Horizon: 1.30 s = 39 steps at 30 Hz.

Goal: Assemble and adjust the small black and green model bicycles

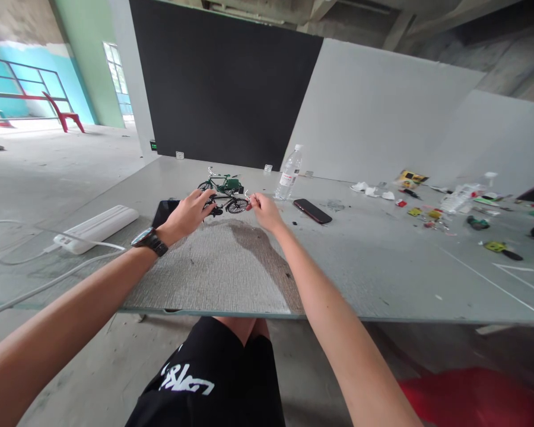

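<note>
A small black model bicycle [229, 204] stands on the grey table [374, 261] between my hands. My left hand [190, 212], with a watch on its wrist, is closed on the bicycle's rear end near the saddle. My right hand [263, 210] pinches the handlebar at the front end. A green model bicycle [222, 182] stands upright just behind the black one, touched by neither hand.
A dark tablet [164, 212] lies left of my left hand, and a white power strip [97, 228] with cables further left. A water bottle [289, 173] and a phone [312, 210] lie to the right. Small tools and parts [431, 212] are scattered at far right.
</note>
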Each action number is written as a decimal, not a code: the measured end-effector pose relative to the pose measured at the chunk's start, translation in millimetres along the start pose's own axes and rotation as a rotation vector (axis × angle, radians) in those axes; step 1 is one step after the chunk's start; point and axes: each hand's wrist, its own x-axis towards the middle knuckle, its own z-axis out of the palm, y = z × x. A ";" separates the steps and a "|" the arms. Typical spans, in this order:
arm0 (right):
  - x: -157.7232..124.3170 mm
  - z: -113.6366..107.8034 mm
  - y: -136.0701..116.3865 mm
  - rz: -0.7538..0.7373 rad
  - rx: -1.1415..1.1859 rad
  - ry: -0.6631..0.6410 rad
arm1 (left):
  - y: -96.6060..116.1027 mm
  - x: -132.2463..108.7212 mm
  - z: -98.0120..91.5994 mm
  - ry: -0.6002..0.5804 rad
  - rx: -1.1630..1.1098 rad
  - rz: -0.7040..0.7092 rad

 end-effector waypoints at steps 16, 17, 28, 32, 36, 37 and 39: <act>2.2 7.8 10.4 0.018 0.001 -0.020 | -9.9 0.4 18.0 0.004 -0.223 -0.079; 2.0 7.9 10.7 0.022 0.002 -0.020 | -10.1 -0.2 18.2 0.001 -0.235 -0.095; -0.1 6.2 11.3 0.022 -0.013 -0.032 | -21.4 -11.3 11.8 -0.089 -0.215 -0.091; -0.5 5.3 12.4 0.007 -0.028 -0.033 | -22.3 -12.5 13.5 -0.104 -0.221 -0.081; 0.4 5.8 14.3 -0.016 -0.032 -0.019 | -22.7 -11.8 17.2 -0.107 -0.244 -0.099; 0.9 6.1 15.1 -0.019 -0.035 -0.014 | -22.7 -11.4 18.1 -0.099 -0.245 -0.102; 2.1 6.2 16.8 -0.023 -0.049 0.000 | -22.3 -10.4 19.5 -0.076 -0.238 -0.097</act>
